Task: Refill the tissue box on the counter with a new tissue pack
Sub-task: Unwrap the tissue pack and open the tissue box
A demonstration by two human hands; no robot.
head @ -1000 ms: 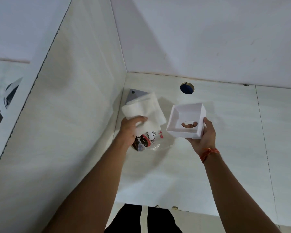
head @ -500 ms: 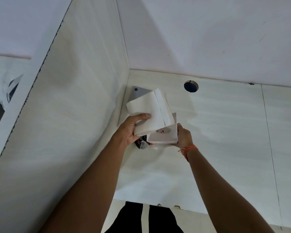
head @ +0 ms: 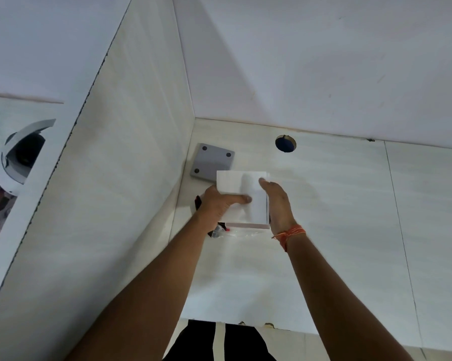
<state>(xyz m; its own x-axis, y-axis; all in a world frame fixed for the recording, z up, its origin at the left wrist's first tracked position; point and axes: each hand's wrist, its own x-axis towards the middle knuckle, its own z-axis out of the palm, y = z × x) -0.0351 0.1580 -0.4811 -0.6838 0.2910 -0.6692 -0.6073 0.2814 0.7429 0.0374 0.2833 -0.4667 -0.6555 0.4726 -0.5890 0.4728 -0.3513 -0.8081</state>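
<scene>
Pressing together, both hands now meet at the tissue stack (head: 241, 196): the left hand (head: 219, 204) grips it with the thumb across its top, and the right hand (head: 277, 201) lies flat against its side. The tissue box (head: 248, 225), apart a second ago, now sits beneath the stack, above the worktop (head: 324, 230). The grey plate (head: 211, 162) is now uncovered.
</scene>
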